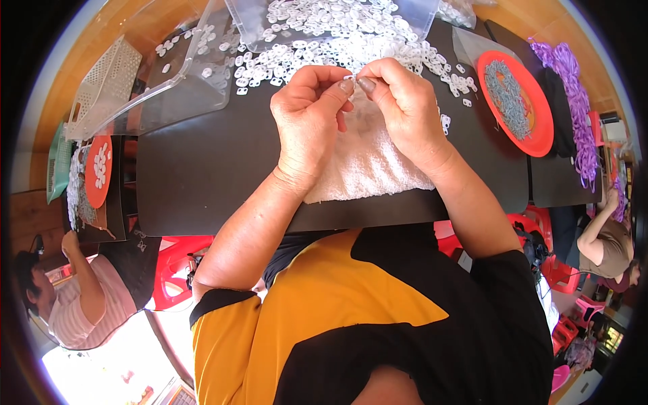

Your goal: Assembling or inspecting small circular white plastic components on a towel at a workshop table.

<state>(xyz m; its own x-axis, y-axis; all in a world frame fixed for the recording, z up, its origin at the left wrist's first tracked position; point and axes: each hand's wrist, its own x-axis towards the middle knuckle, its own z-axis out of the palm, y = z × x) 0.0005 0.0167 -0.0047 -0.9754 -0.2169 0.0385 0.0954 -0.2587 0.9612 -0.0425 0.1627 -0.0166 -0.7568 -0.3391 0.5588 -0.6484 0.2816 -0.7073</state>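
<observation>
My left hand (307,111) and my right hand (405,108) meet fingertip to fingertip over the table. Each pinches thumb against forefinger, and a small white plastic piece (350,77) shows between them, mostly hidden by the fingers. A folded white towel (371,172) lies beneath my hands. Just beyond them spreads a heap of small white oval plastic pieces with holes (324,59). More of these pieces lie in a clear plastic bin (239,20) tipped toward me at the far side. To the right, a red oval plate (540,128) holds many thin grey metal pins.
A clear bin lid or tray (182,111) stands at left beside a white perforated basket (108,81). Purple cord (574,101) lies at the far right. One person (94,290) works at left with an orange plate (99,192); another person (604,246) sits at right.
</observation>
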